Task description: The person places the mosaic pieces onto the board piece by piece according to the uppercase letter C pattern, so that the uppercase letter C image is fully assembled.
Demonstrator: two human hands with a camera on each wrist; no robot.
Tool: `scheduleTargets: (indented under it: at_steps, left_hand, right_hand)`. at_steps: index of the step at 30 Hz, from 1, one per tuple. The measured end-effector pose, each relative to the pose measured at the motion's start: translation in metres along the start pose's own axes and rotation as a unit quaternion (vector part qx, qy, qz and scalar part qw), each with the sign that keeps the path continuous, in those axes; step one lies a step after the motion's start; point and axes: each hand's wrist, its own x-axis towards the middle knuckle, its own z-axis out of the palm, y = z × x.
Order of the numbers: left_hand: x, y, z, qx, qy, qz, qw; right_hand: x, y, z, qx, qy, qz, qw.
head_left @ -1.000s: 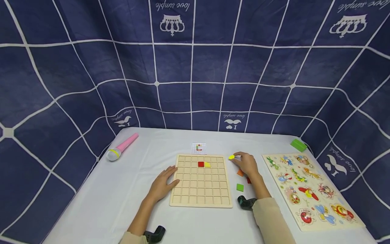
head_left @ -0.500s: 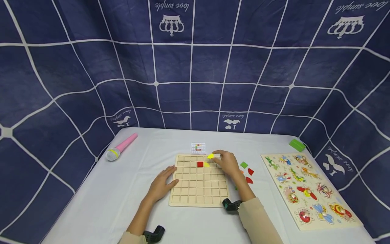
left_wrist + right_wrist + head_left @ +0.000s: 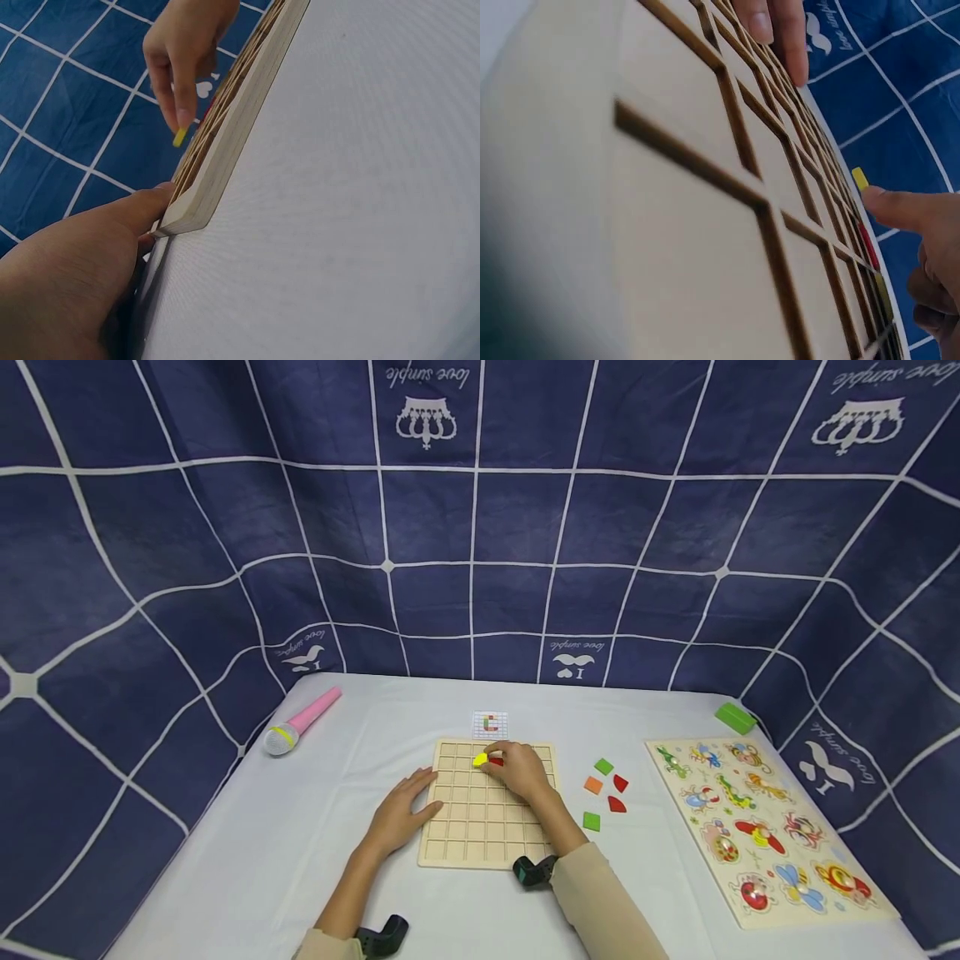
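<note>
My right hand [image 3: 521, 770] pinches a small yellow tile [image 3: 480, 761] between thumb and fingertips, over the upper part of the wooden grid board [image 3: 480, 818]. In the left wrist view that yellow tile [image 3: 180, 137] shows edge-on, just above the board. A red square tile [image 3: 496, 762] sits in a cell beside the pinching fingers, partly covered by them. A second yellow tile [image 3: 883, 296] lies in the cell beside the red one, hidden by my hand in the head view. My left hand [image 3: 399, 814] rests at the board's left edge, fingers extended and touching it.
Right of the board lie loose tiles: green [image 3: 603, 767], orange [image 3: 593, 785], red [image 3: 617, 805]. A printed pattern card [image 3: 490, 725] is behind the board. Farther right are an insect puzzle board [image 3: 757, 802] and a green block [image 3: 736, 717]. A pink toy microphone [image 3: 303, 720] lies at left.
My right hand has carried the yellow tile leftward from the loose tiles to above the board, next to the red square. The left hand has stayed at the board's edge.
</note>
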Motion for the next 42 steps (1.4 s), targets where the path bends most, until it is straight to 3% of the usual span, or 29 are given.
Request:
scheduleTargets:
  at_steps: [30,42]
  left_hand:
    - [0.000,0.001,0.001,0.003,0.004,-0.004,1.0000]
    - [0.000,0.000,0.001,0.001,0.002,-0.002,1.0000]
  right_hand:
    - [-0.002,0.003,0.007,-0.025,-0.003,-0.009,1.000]
    - [-0.011,0.003,-0.011,0.009,0.011,0.005,1.000]
